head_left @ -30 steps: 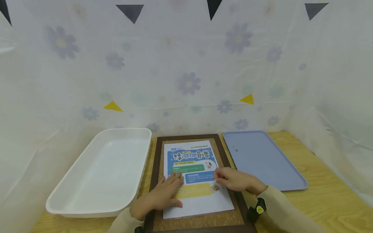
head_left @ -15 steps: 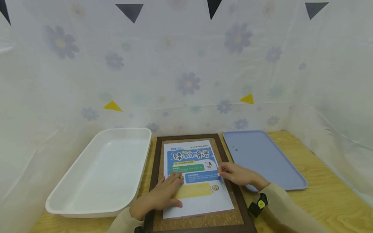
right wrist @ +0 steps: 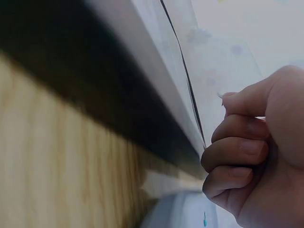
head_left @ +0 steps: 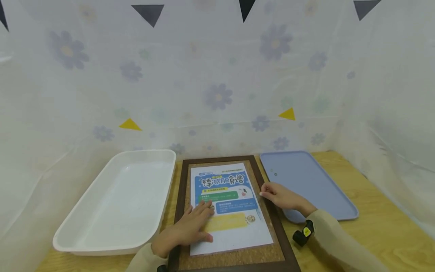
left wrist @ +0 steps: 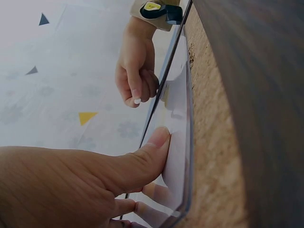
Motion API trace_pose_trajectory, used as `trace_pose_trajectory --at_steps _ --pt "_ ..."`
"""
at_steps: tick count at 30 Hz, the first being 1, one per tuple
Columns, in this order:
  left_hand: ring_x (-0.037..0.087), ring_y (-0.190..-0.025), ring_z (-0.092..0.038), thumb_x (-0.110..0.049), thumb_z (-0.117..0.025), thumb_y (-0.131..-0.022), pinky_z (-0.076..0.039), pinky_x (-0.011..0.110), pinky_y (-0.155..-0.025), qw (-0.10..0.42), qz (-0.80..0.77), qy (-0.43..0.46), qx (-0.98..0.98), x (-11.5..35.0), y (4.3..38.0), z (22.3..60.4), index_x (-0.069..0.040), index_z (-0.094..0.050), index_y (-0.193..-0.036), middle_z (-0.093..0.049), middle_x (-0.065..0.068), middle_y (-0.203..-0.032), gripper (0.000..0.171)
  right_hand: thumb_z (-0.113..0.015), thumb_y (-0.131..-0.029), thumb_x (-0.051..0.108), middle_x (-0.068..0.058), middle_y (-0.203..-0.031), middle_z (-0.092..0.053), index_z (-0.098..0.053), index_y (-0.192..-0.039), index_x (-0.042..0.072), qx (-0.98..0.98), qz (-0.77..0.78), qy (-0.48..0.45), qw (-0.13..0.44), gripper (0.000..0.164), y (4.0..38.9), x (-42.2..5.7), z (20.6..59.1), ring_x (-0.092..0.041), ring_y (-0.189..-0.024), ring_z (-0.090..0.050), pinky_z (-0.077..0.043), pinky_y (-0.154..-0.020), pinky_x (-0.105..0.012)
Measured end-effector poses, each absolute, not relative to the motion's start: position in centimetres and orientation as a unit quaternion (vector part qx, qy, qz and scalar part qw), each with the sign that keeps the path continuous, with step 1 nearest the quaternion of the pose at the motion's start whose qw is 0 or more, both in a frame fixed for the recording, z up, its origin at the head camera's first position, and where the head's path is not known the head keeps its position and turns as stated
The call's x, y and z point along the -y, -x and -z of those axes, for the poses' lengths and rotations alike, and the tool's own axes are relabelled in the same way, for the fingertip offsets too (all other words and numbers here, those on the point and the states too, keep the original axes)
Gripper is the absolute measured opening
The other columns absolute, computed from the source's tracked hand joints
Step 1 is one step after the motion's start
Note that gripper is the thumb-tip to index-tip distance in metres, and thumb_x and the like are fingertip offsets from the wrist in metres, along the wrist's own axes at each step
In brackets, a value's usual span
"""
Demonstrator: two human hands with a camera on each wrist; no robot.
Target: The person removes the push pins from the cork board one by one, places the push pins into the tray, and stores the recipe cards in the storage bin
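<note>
My left hand (head_left: 193, 226) lies spread with straight fingers on the lower left of a printed sheet (head_left: 234, 238), which has blue, green and yellow blocks and a clear glossy edge in the left wrist view. The sheet lies on a cork board (head_left: 251, 258) with a dark brown frame. Above the board's right frame edge, my right hand (head_left: 283, 197) pinches a tiny white thumbtack (left wrist: 137, 100) between thumb and forefinger. Its other fingers are curled into the palm, and a short thin point shows below the white head in the right wrist view.
A deep white tray (head_left: 112, 204) stands left of the board. To the right lies a flat blue-violet tray (head_left: 316, 192) bearing a couple of tiny bits near its far left side. A wooden table (head_left: 384, 219) carries everything, with a flowered curtain (head_left: 217, 75) behind.
My right hand has lifted from the sheet's right side and moved right, over the frame edge, with the thumbtack in its fingertips. The left hand has stayed in place.
</note>
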State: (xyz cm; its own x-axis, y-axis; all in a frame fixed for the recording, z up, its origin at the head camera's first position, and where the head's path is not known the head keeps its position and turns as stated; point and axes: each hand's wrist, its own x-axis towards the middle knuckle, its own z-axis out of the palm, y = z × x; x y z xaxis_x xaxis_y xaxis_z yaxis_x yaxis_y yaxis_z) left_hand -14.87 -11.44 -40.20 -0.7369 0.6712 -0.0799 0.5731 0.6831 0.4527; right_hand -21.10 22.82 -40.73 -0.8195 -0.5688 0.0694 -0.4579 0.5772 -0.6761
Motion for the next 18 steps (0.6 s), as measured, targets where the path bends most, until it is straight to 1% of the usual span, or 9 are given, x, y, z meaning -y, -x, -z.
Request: trace_pose_trajectory --at_steps 2,7,12,18 --pt "0.045 -0.143 -0.021 -0.042 -0.068 -0.082 -0.016 0.072 -0.107 0.119 -0.204 -0.343 -0.909 11.4 14.9 40.3 -0.005 -0.044 -0.133 -0.027 0.022 -0.155 0.068 -0.047 -0.102 0.015 -0.001 -0.080 -0.047 -0.050 -0.093 0.003 -0.890 0.352 0.280 0.070 0.016 21.5 -23.3 41.0 -0.008 -0.071 -0.044 -0.037 -0.065 -0.027" --pt "0.046 -0.143 -0.021 -0.042 -0.068 -0.082 -0.015 0.072 -0.108 0.118 -0.205 -0.344 -0.909 11.4 14.9 40.2 -0.004 -0.044 -0.134 -0.026 0.023 -0.155 0.069 -0.047 -0.102 0.015 -0.001 -0.077 -0.045 -0.050 -0.092 0.002 -0.898 0.347 0.265 0.053 0.016 22.2 -24.3 41.4 -0.008 -0.068 -0.043 -0.038 -0.064 -0.027" --pt "0.045 -0.144 -0.020 -0.042 -0.069 -0.082 -0.015 0.071 -0.108 0.119 -0.203 -0.340 -0.911 11.4 14.9 40.2 -0.004 -0.044 -0.134 -0.025 0.022 -0.156 0.069 -0.048 -0.102 0.013 -0.003 -0.080 -0.051 -0.051 -0.092 0.003 -0.903 0.339 0.259 0.044 0.014 22.6 -24.8 41.6 -0.009 -0.071 -0.048 -0.040 -0.064 -0.027" --pt "0.045 -0.144 -0.020 -0.042 -0.068 -0.082 -0.015 0.071 -0.109 0.121 -0.205 -0.339 -0.910 11.3 14.9 40.2 -0.004 -0.044 -0.134 -0.025 0.023 -0.156 0.069 -0.049 -0.100 0.009 -0.004 -0.082 -0.056 -0.054 -0.092 0.002 -0.906 0.336 0.255 0.028 0.011 23.1 -25.2 41.9 -0.008 -0.072 -0.049 -0.042 -0.064 -0.027"
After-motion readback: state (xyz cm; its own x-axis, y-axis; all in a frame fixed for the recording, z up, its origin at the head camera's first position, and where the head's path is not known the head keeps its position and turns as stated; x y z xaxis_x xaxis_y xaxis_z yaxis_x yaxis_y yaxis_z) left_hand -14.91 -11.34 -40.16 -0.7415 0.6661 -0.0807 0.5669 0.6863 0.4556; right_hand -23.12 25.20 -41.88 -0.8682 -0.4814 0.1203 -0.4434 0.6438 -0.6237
